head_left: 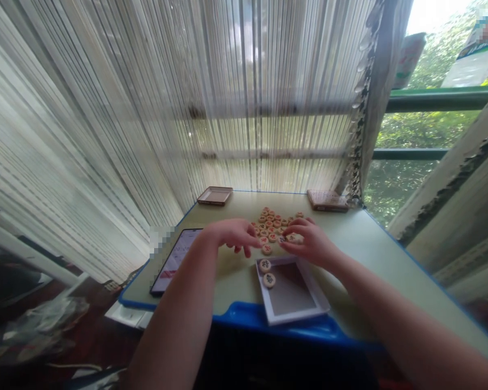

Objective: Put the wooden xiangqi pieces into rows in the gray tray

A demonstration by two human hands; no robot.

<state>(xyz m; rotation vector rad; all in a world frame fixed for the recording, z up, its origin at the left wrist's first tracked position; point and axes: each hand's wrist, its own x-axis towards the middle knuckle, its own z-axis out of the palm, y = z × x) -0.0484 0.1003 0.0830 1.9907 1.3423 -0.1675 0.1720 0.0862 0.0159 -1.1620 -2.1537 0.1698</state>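
Several round wooden Chinese chess pieces [272,237], marked in red or black characters, lie in a loose heap in the middle of the table. My left hand [236,236] hangs at the left side of the heap, fingers apart and bent downward, with no piece visible in it. At the heap's right side, my right hand [314,242] spreads its thumb and fingers around a couple of pieces; whether it touches them I cannot tell. Below the hands sits a shallow white box [299,314], where two black-marked pieces [269,280] lie along its left wall.
A phone [168,271] with a lit screen lies left of my left forearm. At the table's far edge are a shallow open tray [214,195] on the left and a flat box [327,201] on the right. String curtains [268,146] hang behind the blue-edged table [361,244].
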